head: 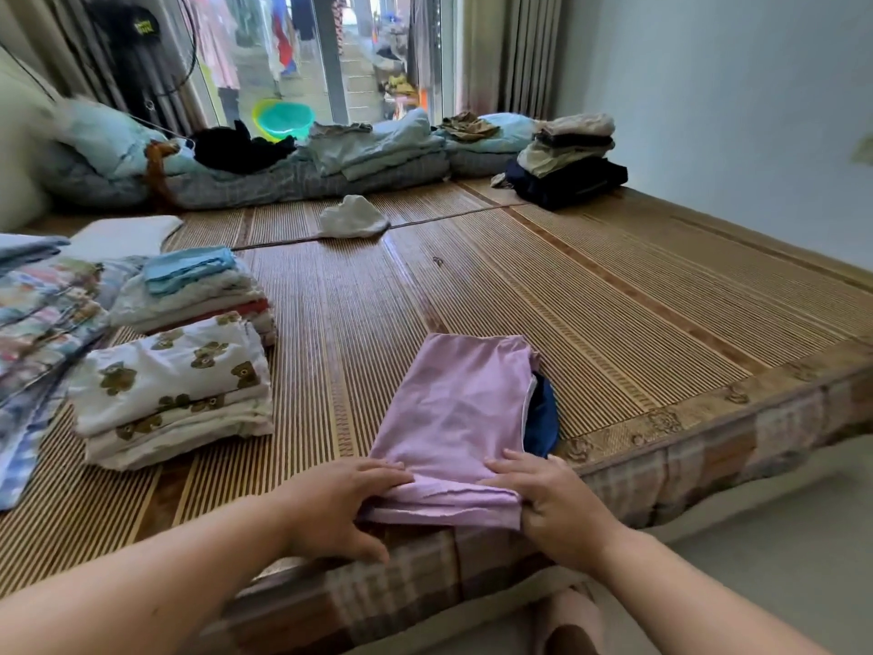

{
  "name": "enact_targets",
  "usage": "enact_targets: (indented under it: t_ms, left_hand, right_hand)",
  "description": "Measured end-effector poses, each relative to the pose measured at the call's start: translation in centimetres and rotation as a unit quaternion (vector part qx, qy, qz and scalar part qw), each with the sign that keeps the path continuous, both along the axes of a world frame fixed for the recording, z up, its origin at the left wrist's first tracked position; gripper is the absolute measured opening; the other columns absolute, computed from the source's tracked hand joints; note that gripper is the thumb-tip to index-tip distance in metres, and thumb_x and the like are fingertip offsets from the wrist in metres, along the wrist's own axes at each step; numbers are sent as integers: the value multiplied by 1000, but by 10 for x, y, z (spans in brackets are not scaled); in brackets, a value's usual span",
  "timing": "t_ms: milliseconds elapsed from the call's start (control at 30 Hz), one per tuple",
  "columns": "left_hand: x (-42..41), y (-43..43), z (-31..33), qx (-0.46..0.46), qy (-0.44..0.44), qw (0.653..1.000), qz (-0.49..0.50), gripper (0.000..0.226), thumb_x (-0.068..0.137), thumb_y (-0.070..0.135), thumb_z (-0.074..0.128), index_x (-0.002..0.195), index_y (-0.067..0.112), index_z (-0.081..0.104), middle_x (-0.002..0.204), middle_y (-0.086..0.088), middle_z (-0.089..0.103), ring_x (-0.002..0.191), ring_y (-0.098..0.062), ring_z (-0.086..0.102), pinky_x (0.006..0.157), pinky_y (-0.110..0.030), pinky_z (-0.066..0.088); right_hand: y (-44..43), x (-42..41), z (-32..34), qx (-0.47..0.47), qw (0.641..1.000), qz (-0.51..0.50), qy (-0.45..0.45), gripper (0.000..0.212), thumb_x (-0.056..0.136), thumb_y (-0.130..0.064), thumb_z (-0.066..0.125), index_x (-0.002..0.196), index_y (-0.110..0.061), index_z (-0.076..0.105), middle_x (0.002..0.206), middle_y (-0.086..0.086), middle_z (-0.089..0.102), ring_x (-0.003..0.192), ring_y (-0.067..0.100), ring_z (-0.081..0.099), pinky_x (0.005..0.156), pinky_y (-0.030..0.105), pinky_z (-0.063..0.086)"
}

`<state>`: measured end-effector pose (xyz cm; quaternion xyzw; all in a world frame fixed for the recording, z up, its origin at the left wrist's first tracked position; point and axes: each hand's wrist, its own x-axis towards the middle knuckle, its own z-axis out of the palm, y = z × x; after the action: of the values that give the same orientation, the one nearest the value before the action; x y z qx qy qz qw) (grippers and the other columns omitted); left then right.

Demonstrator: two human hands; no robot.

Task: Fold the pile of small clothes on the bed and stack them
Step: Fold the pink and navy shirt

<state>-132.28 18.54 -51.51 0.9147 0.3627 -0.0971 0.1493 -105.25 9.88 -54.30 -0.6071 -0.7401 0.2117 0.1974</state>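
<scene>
A lilac garment point(460, 408) lies flat on the bamboo mat point(614, 300) near the bed's front edge, its near end doubled over. My left hand point(340, 503) grips that near end at its left corner, thumb underneath. My right hand point(552, 501) pinches the right corner, fingers on top. A dark blue cloth point(543, 418) peeks out from under the lilac garment's right side. To the left sit two folded stacks: a white bear-print one point(175, 394) and one topped with light blue point(193, 286).
A loose white garment point(352, 218) lies mid-bed. A dark and beige folded stack point(567, 163) stands at the far right corner. Rolled bedding point(293, 167) with a black cloth point(236, 146) lines the window side. Patterned fabric point(42, 333) spreads at the left. A slipper point(571, 621) is on the floor.
</scene>
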Motion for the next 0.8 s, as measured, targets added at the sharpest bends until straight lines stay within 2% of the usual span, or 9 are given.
enact_targets:
  t_ms: [67,133,233,300,400,533,633,733,800]
  left_hand:
    - [0,1,-2,26,-62,998,8,52,75,60,63,122,37,61,121,18,60,112,1,52,103,-25,41]
    - [1,4,1,19,-141,989,33,22,76,46,63,88,29,72,97,14,69,97,0,60,93,-25,49]
    - [9,12,13,-134,-289,938,137,11,75,28,66,66,22,65,71,6,67,70,-10,62,70,-27,54]
    - [24,24,25,-169,-396,879,204,20,68,33,67,69,13,63,62,4,58,62,-16,52,60,-30,45]
    - [56,53,36,-202,-484,799,295,54,59,41,67,85,-6,65,70,-9,55,66,-21,51,62,-34,40]
    - [103,92,38,-248,-482,748,383,23,91,20,62,89,-2,66,81,-18,62,71,-27,60,65,-39,51]
    - [121,122,22,-310,-451,708,446,34,88,31,68,95,-2,67,101,-24,70,90,-36,69,86,-53,55]
    - [123,141,1,-268,-303,791,459,59,78,50,74,104,-2,66,97,-10,68,86,-29,66,79,-32,53]
    - [120,142,-7,-184,-184,863,433,52,78,51,72,96,2,66,89,-5,63,82,-22,64,67,-27,49]
  right_hand:
    - [3,5,9,-7,997,-8,79,32,82,-55,55,109,-41,68,106,-27,67,104,-6,56,108,38,30]
    - [5,10,20,-24,987,-30,156,40,77,-61,56,92,-28,72,81,-9,72,76,11,61,86,38,48]
    - [13,21,38,-69,948,-68,302,63,69,-72,63,90,-13,71,82,-1,67,78,19,58,74,35,45]
    - [20,29,53,-91,915,-90,384,49,83,-55,61,99,-10,71,96,4,73,90,21,67,80,33,51]
    - [44,42,64,-119,868,-181,447,27,95,-34,56,105,-13,71,102,10,74,96,26,70,87,40,55]
    - [90,63,60,-94,802,-331,488,33,91,-39,62,102,-10,70,101,17,73,94,36,69,89,52,54]
    - [114,69,49,-86,795,-384,461,51,83,-55,61,115,-14,64,106,13,71,95,34,68,88,51,54]
    - [120,69,41,-145,866,-412,245,71,78,-55,66,129,-7,54,121,13,61,109,33,59,95,44,49]
    - [120,71,37,-197,884,-398,147,58,74,-53,72,105,-5,65,102,10,67,94,29,63,89,40,51]
